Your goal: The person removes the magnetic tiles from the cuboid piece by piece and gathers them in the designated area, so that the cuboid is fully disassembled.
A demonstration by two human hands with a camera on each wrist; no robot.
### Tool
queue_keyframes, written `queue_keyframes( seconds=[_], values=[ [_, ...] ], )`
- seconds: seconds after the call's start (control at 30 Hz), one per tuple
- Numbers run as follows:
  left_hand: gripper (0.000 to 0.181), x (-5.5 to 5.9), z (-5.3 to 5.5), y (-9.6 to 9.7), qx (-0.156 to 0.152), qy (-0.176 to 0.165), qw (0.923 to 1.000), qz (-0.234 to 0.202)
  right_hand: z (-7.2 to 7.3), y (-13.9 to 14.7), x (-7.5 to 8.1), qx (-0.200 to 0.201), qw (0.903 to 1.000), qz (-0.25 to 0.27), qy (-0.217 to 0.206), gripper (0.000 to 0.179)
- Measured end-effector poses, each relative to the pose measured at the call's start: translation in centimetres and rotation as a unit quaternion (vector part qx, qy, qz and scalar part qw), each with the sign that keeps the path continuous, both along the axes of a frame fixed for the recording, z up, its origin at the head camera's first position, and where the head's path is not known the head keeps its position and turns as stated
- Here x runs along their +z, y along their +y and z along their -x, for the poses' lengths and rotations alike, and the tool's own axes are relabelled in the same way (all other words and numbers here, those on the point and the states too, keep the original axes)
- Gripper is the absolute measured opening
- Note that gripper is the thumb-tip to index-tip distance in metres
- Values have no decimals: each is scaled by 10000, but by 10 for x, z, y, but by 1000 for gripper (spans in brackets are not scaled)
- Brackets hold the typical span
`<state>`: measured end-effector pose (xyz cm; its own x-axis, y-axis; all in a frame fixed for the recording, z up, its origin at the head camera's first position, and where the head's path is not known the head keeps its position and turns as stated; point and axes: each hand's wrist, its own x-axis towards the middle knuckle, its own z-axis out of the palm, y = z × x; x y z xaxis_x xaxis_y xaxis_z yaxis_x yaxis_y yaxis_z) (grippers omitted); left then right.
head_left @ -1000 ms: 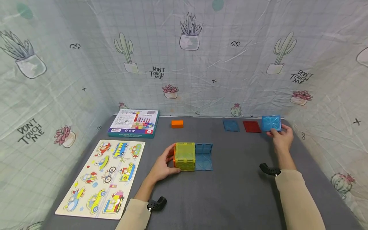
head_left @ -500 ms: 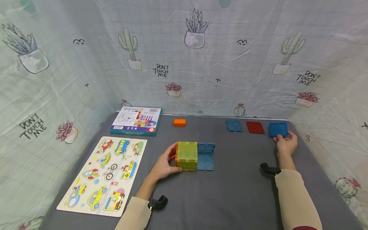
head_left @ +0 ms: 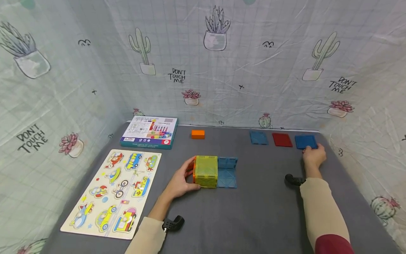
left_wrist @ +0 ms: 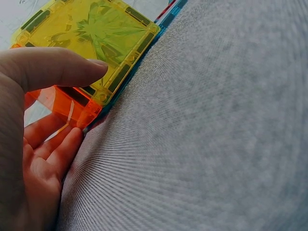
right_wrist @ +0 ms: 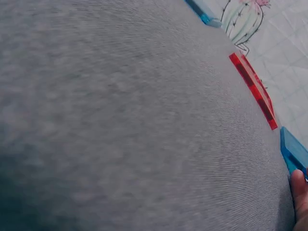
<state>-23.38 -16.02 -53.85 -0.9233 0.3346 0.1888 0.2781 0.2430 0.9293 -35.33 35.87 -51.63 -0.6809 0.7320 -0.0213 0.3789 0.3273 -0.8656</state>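
Near the table's middle, my left hand (head_left: 180,181) grips a box of translucent magnetic tiles (head_left: 206,171). In the left wrist view, the thumb lies over its yellow face (left_wrist: 115,29) while the other fingers sit by the orange side (left_wrist: 67,103). Blue magnetic tiles (head_left: 227,178) adjoin the box on its right, one lying flat and one upright behind it. At the far right, my right hand (head_left: 314,156) pinches the near edge of a blue magnetic tile (head_left: 306,141), low at the table. The right wrist view catches only the fingertips and part of that tile (right_wrist: 294,150).
A red tile (head_left: 282,140) and another blue tile (head_left: 258,138) lie along the back right. An orange block (head_left: 198,134) sits at the back. On the left are a boxed set (head_left: 149,132) and a wooden puzzle board (head_left: 111,194). Printed cloth walls surround the grey table.
My right hand has lowered the blue tile from a raised tilt to nearly flat at the table's far right. The left hand stays on the tile box. The head view has shifted slightly.
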Motion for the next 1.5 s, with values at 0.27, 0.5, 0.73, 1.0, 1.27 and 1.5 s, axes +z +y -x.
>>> queue_keyframes(
  seconds=[0.27,0.5,0.73,1.0,1.27,1.5],
  values=[
    [106,1,-1,-1,17,11,10000,39,5,12,2,58,9941,1077,89,58],
    [107,3,-1,0,60,29,9998,172,6,19,6,304,9932,1121,1,62],
    [108,2,0,-1,76,76,9996,243,8,19,8,485,9950,837,-237,61],
    [107,2,0,-1,95,62,9995,279,9,23,5,514,9961,663,-287,58],
    [108,1,3,1,85,105,9996,241,11,21,-1,377,9976,571,-113,57],
    [108,1,1,0,20,181,9997,135,1,18,1,680,9954,678,-27,60]
  ],
)
